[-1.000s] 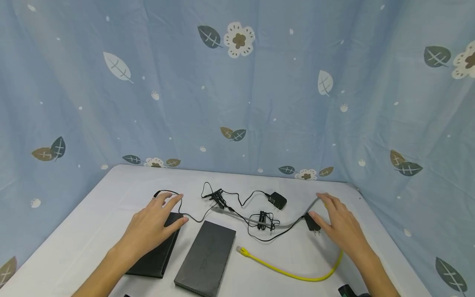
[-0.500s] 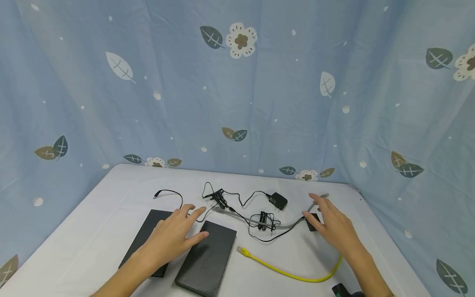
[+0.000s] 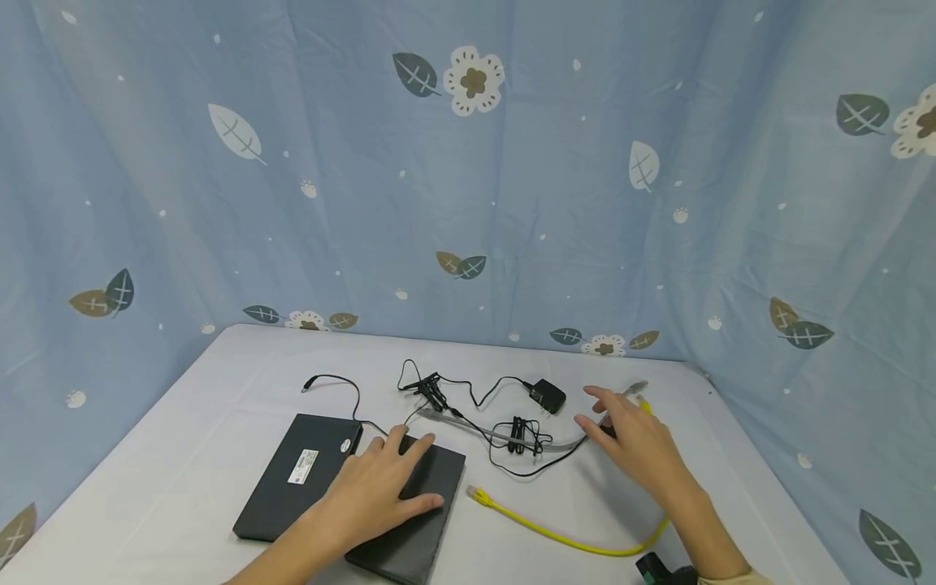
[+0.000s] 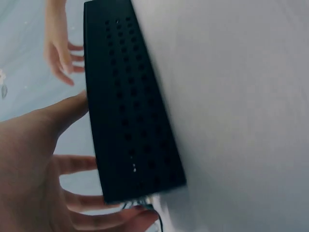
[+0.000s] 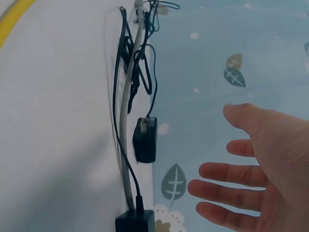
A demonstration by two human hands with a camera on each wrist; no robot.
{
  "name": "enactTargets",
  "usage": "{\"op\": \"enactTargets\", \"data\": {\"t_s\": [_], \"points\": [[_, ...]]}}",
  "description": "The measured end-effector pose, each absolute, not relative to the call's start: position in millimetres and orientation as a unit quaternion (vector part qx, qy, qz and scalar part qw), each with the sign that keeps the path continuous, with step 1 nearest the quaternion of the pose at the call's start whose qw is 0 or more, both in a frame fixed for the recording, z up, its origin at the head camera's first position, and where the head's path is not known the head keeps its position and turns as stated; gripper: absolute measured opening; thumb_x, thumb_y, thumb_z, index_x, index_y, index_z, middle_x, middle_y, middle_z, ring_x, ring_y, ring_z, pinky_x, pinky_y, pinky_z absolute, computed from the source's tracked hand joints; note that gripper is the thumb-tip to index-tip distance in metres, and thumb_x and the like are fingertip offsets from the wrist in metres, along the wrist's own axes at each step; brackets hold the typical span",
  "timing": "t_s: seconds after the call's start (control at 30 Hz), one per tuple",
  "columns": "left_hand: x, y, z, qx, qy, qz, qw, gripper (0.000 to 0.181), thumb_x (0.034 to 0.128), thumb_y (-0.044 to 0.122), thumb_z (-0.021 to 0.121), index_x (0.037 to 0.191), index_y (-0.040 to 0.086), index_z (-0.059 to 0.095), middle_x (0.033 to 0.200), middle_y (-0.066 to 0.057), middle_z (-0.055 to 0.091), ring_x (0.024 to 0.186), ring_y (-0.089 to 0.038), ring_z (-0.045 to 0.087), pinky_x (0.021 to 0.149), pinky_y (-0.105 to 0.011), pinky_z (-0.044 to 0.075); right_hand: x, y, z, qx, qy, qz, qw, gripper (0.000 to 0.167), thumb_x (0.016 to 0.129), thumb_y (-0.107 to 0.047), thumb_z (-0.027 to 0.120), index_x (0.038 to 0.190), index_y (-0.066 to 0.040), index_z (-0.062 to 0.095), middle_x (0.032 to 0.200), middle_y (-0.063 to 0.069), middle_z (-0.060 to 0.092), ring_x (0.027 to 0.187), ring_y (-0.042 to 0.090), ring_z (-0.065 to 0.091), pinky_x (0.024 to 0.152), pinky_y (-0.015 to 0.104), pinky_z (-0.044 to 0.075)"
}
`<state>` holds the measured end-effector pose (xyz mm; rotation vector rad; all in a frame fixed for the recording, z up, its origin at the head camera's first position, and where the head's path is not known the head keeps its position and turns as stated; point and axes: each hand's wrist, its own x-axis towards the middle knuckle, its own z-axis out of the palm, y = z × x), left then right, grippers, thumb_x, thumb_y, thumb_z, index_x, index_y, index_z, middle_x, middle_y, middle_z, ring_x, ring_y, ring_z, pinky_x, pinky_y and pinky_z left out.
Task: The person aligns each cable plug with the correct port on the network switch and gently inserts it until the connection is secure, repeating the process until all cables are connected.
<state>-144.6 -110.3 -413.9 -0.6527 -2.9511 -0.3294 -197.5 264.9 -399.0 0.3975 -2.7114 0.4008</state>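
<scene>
In the head view my left hand (image 3: 373,494) is spread over the upper half of a flat black box (image 3: 431,487), fingers apart; whether it touches is unclear. The left wrist view has the box's perforated side (image 4: 130,106) beside my left hand (image 4: 48,159). My right hand (image 3: 639,447) hovers with parted fingers near a black adapter (image 3: 608,427), which it mostly hides. In the right wrist view my right hand (image 5: 260,169) holds nothing, and the adapter (image 5: 135,221) lies at the bottom edge.
A second black box (image 3: 281,496) with a white label lies left. Behind are a tangle of black cables (image 3: 431,392), another adapter (image 3: 547,395) and a grey cable (image 3: 541,444). A yellow cable (image 3: 556,536) curves in front. A dark object (image 3: 653,569) sits by the right forearm.
My left hand has moved right and nearer, from the left box to over the middle one, uncovering the label. My right hand has shifted slightly left, covering more of the adapter.
</scene>
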Motion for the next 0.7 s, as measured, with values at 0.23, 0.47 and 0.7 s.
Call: {"op": "enactTargets", "data": {"t_s": [0.23,0.47,0.7], "points": [[-144.7,-100.1,-417.7,-0.210,-0.972,-0.103,0.038,0.085,0.0763,0.072,0.066,0.145,0.026,0.048,0.140,-0.021,0.049,0.104,-0.041,0.062,0.057,-0.048,0.050,-200.9,251.0,-394.1,0.163,-0.958,0.131,0.196,0.051,0.093,-0.050,0.062,0.133,-0.018,0.059,0.102,0.001,0.072,0.082,0.016,0.069,0.065,0.035,0.052],[-144.7,-98.4,-415.4,-0.212,-0.971,-0.106,0.033,0.086,0.0747,0.071,0.068,0.145,0.024,0.048,0.144,-0.023,0.046,0.104,-0.043,0.062,0.055,-0.046,0.049,-203.5,236.1,-390.2,0.177,-0.953,0.146,0.196,0.048,0.093,-0.047,0.064,0.132,-0.018,0.059,0.102,0.002,0.073,0.082,0.014,0.069,0.064,0.032,0.052],[-148.0,-97.1,-413.7,-0.211,-0.972,-0.104,0.020,0.086,0.0745,0.071,0.068,0.144,0.023,0.050,0.145,-0.024,0.044,0.106,-0.045,0.062,0.056,-0.045,0.050,-208.2,223.3,-388.9,0.184,-0.953,0.153,0.185,0.044,0.093,-0.047,0.064,0.127,-0.019,0.062,0.101,0.001,0.073,0.083,0.016,0.070,0.061,0.032,0.051]]}}
